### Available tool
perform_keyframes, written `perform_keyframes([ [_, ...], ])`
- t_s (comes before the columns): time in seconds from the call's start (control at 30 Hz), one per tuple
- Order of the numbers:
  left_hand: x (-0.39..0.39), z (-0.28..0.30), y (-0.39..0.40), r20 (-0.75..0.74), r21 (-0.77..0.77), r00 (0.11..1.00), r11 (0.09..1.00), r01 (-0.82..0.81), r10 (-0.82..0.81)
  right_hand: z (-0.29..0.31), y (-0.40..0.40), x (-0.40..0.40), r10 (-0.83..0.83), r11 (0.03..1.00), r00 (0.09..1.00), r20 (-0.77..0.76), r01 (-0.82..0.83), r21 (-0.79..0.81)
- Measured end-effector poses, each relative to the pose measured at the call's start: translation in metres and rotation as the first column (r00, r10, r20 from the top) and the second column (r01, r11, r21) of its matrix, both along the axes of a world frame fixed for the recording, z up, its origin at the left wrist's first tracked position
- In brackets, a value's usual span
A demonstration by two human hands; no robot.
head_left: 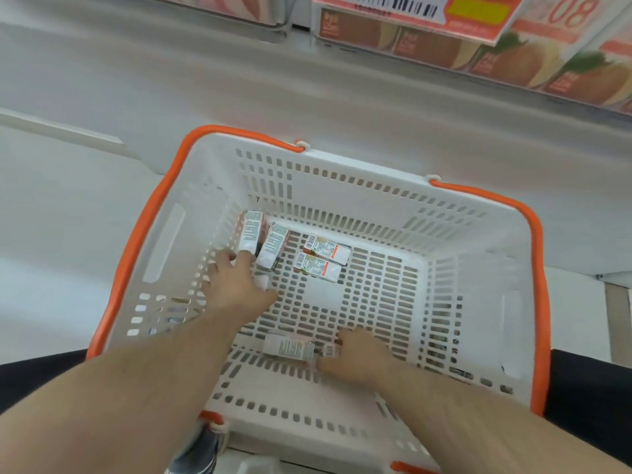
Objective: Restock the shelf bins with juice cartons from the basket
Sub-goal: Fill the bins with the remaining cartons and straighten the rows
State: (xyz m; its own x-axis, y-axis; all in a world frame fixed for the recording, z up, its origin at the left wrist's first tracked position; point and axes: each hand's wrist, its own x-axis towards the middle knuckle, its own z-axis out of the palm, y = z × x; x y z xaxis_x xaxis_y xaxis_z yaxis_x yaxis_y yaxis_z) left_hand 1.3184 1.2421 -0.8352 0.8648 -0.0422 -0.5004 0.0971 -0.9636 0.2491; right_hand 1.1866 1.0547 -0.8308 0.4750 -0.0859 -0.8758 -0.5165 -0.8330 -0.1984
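A white shopping basket (472, 241) with orange handles stands below me, and both my hands are inside it. My left hand (236, 285) reaches to the far left corner and its fingers close around a small juice carton (251, 232); a second carton (273, 246) leans right beside it. Two more cartons (326, 249) (318, 266) lie flat on the basket floor, just right of that hand. My right hand (355, 355) grips one end of another carton (290, 347) lying flat near the front wall.
A shelf bin with orange juice cartons (496, 59) runs along the upper right, with a price label (444, 12) hanging over it. White shelving (136, 80) fills the rest of the background. My shoe (201, 453) shows under the basket's front left corner.
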Motion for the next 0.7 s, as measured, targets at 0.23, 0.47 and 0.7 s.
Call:
perform_keyframes([
  [0.23,0.019,0.080,-0.010,-0.755,-0.390,0.594,0.538,-0.747,0.279,0.074,-0.052,0.040,-0.561,0.710,0.791,-0.243,0.611,0.351],
  [0.47,0.027,0.175,-0.036,-0.733,-0.586,0.677,0.437,-0.682,0.073,0.175,-0.060,0.072,-0.639,0.608,0.765,-0.079,0.565,0.557],
  [0.7,0.044,0.286,-0.042,-0.595,-0.714,0.801,0.503,-0.487,-0.068,0.281,-0.073,0.087,-0.414,0.718,0.908,0.067,0.280,0.637],
])
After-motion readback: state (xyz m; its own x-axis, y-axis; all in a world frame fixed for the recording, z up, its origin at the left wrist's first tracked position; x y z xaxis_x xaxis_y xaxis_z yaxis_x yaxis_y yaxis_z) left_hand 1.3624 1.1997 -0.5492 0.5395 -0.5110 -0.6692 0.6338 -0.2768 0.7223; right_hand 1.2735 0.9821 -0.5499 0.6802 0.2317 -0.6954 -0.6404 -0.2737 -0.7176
